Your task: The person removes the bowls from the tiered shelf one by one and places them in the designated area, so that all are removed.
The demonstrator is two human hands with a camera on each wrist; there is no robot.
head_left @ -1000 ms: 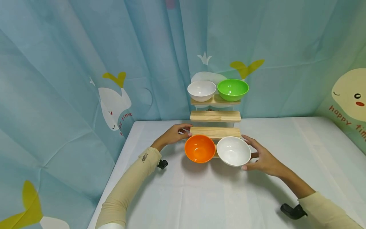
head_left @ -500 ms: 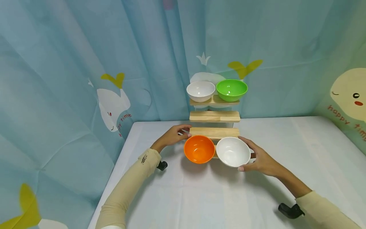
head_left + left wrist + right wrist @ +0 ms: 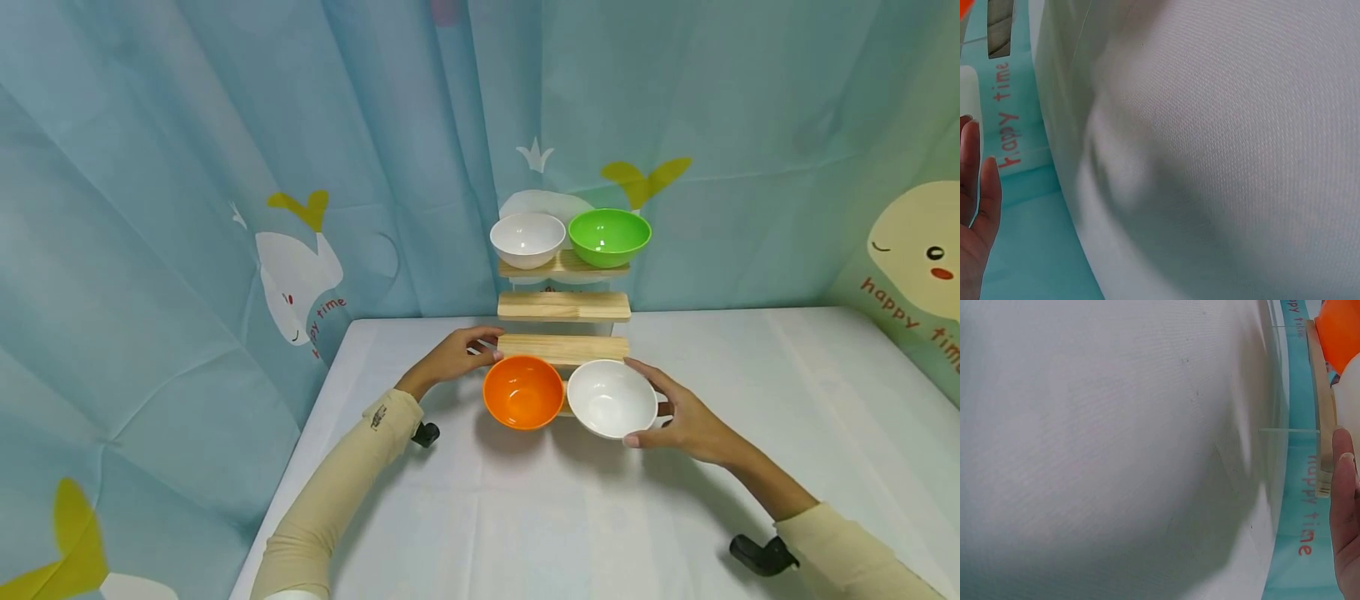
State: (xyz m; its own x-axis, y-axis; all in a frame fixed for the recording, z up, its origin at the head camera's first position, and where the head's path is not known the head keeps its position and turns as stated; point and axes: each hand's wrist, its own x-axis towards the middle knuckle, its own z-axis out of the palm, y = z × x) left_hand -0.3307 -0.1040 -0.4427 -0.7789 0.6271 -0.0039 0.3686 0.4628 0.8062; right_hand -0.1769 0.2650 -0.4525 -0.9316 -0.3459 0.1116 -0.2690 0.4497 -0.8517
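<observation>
A tiered display rack (image 3: pixel 564 307) with light wooden shelves stands at the back of the table. On its lowest shelf sit an orange bowl (image 3: pixel 523 392) and, to its right, a white bowl (image 3: pixel 612 399). My right hand (image 3: pixel 686 421) grips the white bowl from the right, thumb at the near rim; the right wrist view shows its fingers (image 3: pixel 1343 481) beside the bowl and shelf edge. My left hand (image 3: pixel 452 353) reaches to the rack's left side, fingertips at a shelf end. Its fingers (image 3: pixel 990 197) look extended in the left wrist view, contact partly out of frame.
The top shelf bears another white bowl (image 3: pixel 527 240) and a green bowl (image 3: pixel 610 237), close together. Blue printed curtain (image 3: pixel 420 167) hangs right behind the rack. A white cloth (image 3: pixel 525 525) covers the table. Black wrist mounts (image 3: pixel 763 555) jut out under the forearms.
My right hand has shifted slightly left along the white bowl, its thumb further over the near rim. The left hand and the bowls stay in place.
</observation>
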